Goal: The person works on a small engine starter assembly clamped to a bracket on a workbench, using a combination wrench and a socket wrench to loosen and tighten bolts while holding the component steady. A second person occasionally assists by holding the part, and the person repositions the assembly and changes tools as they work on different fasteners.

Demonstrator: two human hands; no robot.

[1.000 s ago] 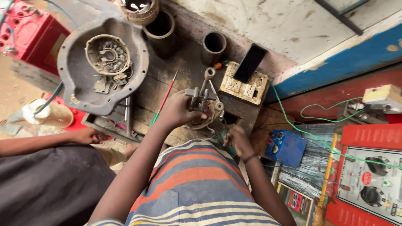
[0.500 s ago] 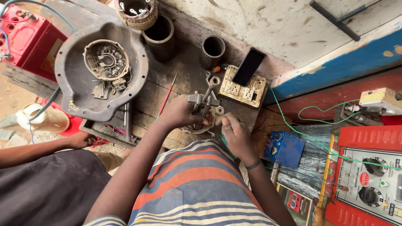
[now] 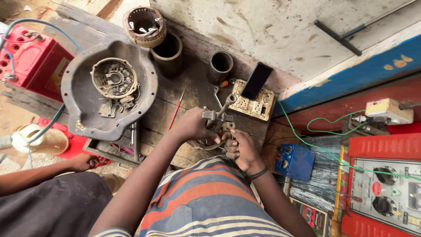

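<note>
- The left hand (image 3: pixel 193 127) is closed around a metal puller tool (image 3: pixel 218 117), gripping its body from the left side; its threaded centre screw points far and to the right.
- The right hand (image 3: pixel 242 149) is curled into a loose fist just near of the puller tool; its fingers (image 3: pixel 230 147) press against the lower part of the assembly. Whether it holds a separate item cannot be told.
- The puller tool sits at the middle of the wooden workbench (image 3: pixel 184 94), over a round metal part that the hands mostly hide.
- A beige socket board (image 3: pixel 252 104) lies just far-right of the puller tool, with a dark phone (image 3: pixel 256 81) leaning on it.
- A red screwdriver (image 3: pixel 176 109) lies on the bench to the left of the left hand.
- A grey housing (image 3: pixel 87 118) lies farther left and holds a round rectifier plate (image 3: pixel 114 78).
- Two dark cylinders (image 3: pixel 220 66) stand at the far edge of the bench; a wound stator (image 3: pixel 144 25) rests on the left one.
- A red battery (image 3: pixel 33 63) stands at the far left.
- A blue box (image 3: pixel 294 162) and a red tester panel (image 3: pixel 381 188) lie to the right.
- Another person's hand (image 3: pixel 81 162) rests at the near left.
</note>
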